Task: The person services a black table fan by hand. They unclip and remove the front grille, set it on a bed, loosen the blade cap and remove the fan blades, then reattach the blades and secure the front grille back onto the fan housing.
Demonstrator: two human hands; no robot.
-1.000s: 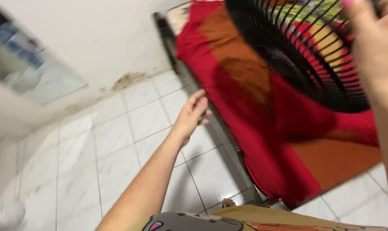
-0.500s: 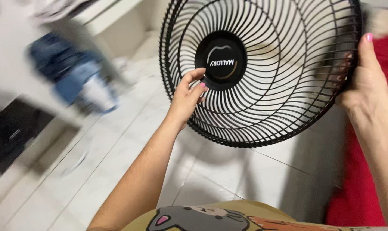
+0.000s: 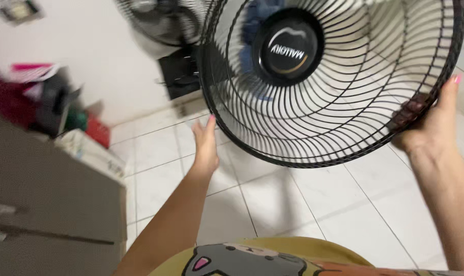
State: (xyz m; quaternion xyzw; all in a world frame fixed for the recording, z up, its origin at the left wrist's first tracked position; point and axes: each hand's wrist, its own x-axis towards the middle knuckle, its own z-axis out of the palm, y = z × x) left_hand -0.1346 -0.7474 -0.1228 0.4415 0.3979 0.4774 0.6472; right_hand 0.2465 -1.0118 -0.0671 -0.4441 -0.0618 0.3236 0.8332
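A round black wire fan grille (image 3: 375, 102) with a black centre disc fills the upper right of the head view, held up above the floor. My right hand (image 3: 430, 128) grips its rim at the right edge, fingers hooked through the wires. My left hand (image 3: 205, 145) is at the grille's lower left rim, fingers straight and together; whether it touches the rim is unclear. Behind the grille, at the top, stands a second fan (image 3: 163, 20), blurred.
White floor tiles (image 3: 303, 209) lie below. A grey cabinet (image 3: 48, 204) stands at the left, with a blurred heap of boxes and bags (image 3: 63, 112) behind it. A black box (image 3: 179, 76) sits against the white wall.
The view has swung across the room. My left hand has slid from the grille's centre disc down to its lower left rim. My right hand has kept its hold on the right edge.
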